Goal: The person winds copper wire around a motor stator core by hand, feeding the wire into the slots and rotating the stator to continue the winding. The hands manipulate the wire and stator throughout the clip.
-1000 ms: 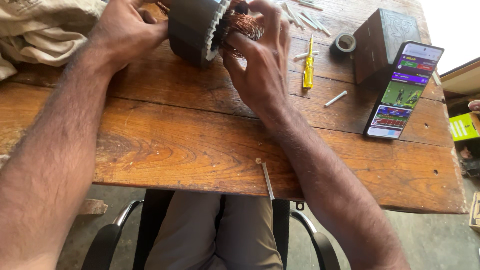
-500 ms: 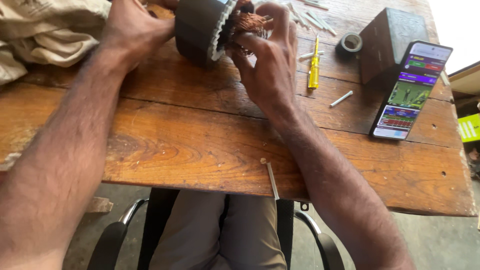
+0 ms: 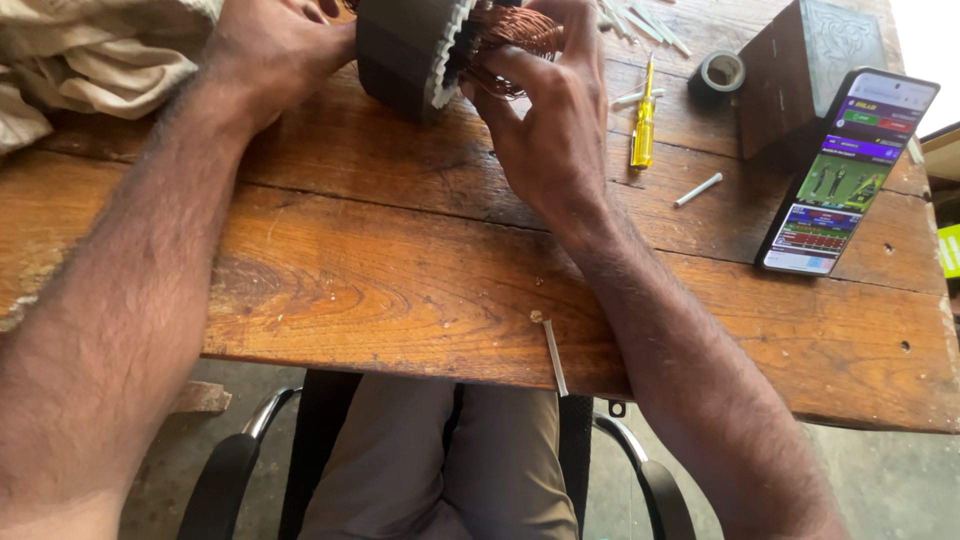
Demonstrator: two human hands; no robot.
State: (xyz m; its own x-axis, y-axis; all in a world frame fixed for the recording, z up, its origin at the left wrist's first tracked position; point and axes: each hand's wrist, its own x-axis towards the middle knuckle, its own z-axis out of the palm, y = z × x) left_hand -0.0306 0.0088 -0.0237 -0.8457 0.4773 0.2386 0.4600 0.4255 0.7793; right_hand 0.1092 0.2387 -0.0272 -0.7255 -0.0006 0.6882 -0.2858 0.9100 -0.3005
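A person sits at a wooden worktop (image 3: 400,290) and works on a motor stator (image 3: 405,50), a dark metal ring with copper wire coils (image 3: 515,35) sticking out of one end; it sits at the far edge of the worktop, tipped on its side, right between the two hands. The left hand (image 3: 275,50) presses on the ring's outer wall and steadies it; the right hand (image 3: 555,120) is curled over the copper coils, fingers pushed in among the wires. I think the coils are already in place and look bunched and loose, so the tidying seems only part done; how much is left I cannot tell, since the top is cut off. Just right of the right hand lies a yellow screwdriver (image 3: 643,125); farther right stand a roll of black tape (image 3: 720,72), a dark wooden box (image 3: 810,70) and a phone (image 3: 850,175) with a lit screen; a crumpled cloth (image 3: 90,60) lies at the left.
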